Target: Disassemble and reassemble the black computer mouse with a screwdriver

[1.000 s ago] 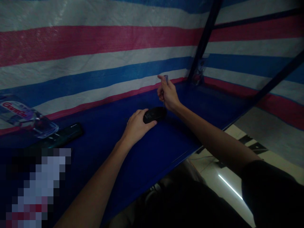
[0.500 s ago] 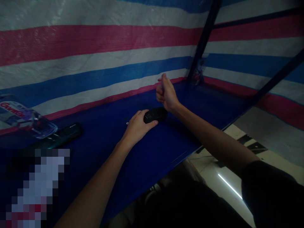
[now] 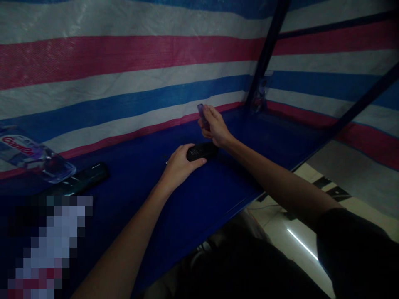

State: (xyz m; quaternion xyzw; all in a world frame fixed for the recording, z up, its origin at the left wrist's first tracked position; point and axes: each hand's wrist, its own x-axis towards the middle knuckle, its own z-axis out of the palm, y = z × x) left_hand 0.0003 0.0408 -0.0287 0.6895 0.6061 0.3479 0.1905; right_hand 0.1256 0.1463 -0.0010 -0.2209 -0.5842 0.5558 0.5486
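Observation:
My left hand (image 3: 180,162) is closed around the near end of a black, rounded oblong object (image 3: 199,152) with small pale print on it. That object lies on the blue surface (image 3: 193,195); its kind is not clear. Just above its far end is my right hand (image 3: 216,126), fingers closed on a small, flat, bluish-purple piece (image 3: 201,111) that sticks up past the thumb. What this piece is, I cannot make out in the dim light. A tiny pale item (image 3: 166,162) shows beside my left hand.
At the left a clear plastic bottle (image 3: 52,164) with a red-lettered label lies by a dark glossy object (image 3: 90,174). Another clear bottle (image 3: 259,95) stands by the dark post (image 3: 268,52) in the corner. Striped sheeting (image 3: 149,54) walls the back and right.
My right hand has turned and shifted slightly left, so the bluish-purple piece shows more. My left hand stays on the black object, nearly unmoved.

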